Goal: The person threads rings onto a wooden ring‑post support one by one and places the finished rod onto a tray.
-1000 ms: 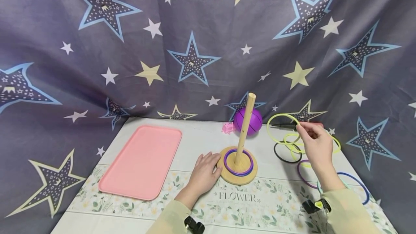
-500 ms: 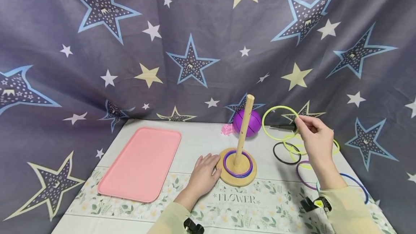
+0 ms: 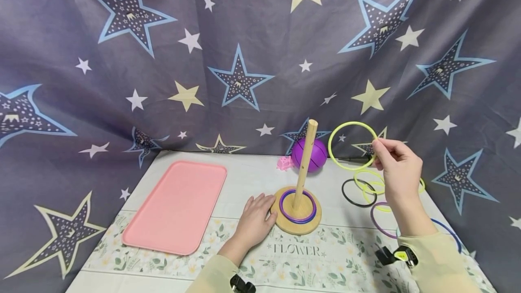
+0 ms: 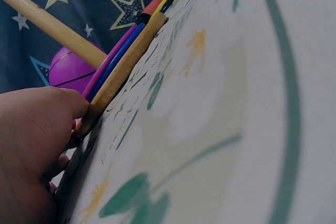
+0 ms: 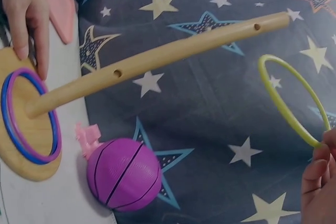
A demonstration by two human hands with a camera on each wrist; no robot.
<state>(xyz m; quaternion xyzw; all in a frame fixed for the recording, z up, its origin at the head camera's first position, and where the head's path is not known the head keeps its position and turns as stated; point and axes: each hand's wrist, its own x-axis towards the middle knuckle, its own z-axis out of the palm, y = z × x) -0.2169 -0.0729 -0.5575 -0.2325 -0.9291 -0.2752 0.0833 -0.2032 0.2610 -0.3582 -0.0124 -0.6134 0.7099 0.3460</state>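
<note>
My right hand point(image 3: 400, 173) pinches a yellow-green ring point(image 3: 330, 141) at its right edge and holds it up over the table, right of the wooden peg point(image 3: 306, 162). In the right wrist view the ring point(image 5: 286, 113) stands beyond the peg's top end. The peg rises from a round wooden base point(image 3: 285, 223), where a purple ring point(image 5: 59, 139) and a blue ring point(image 5: 6, 114) lie stacked around its foot. My left hand point(image 3: 255, 220) rests flat at the base's left edge, fingertips touching it, thumb near the rim.
A pink tray point(image 3: 175, 207) lies at the left. Behind the peg sit a purple ball point(image 3: 319, 157) and a small pink toy point(image 3: 284, 163). At the right are a black ring point(image 3: 343, 192), yellow-green rings point(image 3: 368, 171), a purple ring point(image 3: 376, 225) and a blue ring point(image 3: 452, 234). A star-patterned curtain point(image 3: 163, 67) encloses the table.
My right hand has lifted the yellow-green ring higher, and the ring has shifted slightly left. My left hand stays at the base.
</note>
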